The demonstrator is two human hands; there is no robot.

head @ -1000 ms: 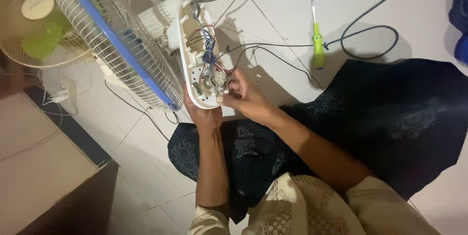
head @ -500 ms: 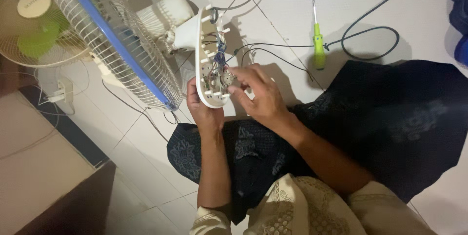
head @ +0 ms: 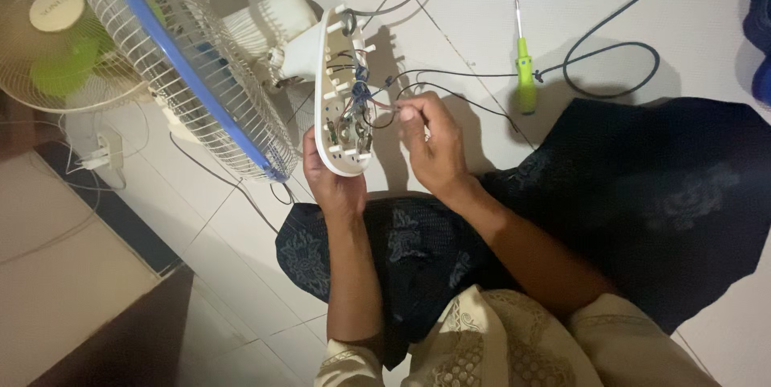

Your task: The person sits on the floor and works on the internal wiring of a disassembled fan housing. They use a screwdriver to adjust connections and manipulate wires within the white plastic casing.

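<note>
So I'm sitting on the tile floor with the fan's white control housing [head: 341, 106] opened up in front of me. My left hand [head: 331, 182] is wrapped around its near end from underneath, gripping it so the open side faces right and the wiring inside shows. My right hand [head: 434, 150] is just to the right of it, fingers closed in a pinch on the thin wires [head: 377, 104] coming out of the housing, thumb and forefinger doing the holding.

The housing is attached to the white fan motor [head: 269, 22] behind it, and the big wire fan guard with the blue rim [head: 185, 74] sits to the left of that, tilted over. Further left there's a 2nd fan with green blades [head: 56, 50] on the floor.

On the far right side a green-handled screwdriver [head: 524, 66] lies on the tiles, well apart from my hands, with a black cable [head: 610, 50] looped next to it. A white plug strip [head: 103, 150] sits on the left near the fans. My lap is covered by dark patterned cloth [head: 642, 194].
</note>
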